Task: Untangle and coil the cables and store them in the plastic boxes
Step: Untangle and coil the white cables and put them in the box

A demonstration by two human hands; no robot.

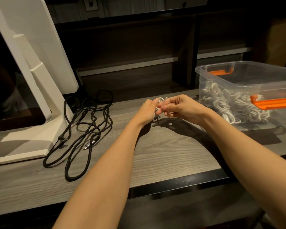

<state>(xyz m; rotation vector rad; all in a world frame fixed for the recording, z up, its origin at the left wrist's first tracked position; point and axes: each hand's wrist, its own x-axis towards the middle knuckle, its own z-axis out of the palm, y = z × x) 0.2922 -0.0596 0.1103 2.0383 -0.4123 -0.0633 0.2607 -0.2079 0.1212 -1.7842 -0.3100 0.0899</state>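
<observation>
Both hands, left hand [147, 109] n right hand [180, 107], pinch my white cable [160, 100] coil btwn them, imo it springs loose if either grip slips.

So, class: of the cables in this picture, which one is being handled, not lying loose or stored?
The small white cable, gripped by both hands, left and right. The black cable lies on the desk; others fill the clear plastic box.

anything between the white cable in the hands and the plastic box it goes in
Nothing visible. The white cable is held by both hands, left hand and right hand; bare desk lies between them and the open-topped plastic box.
</observation>
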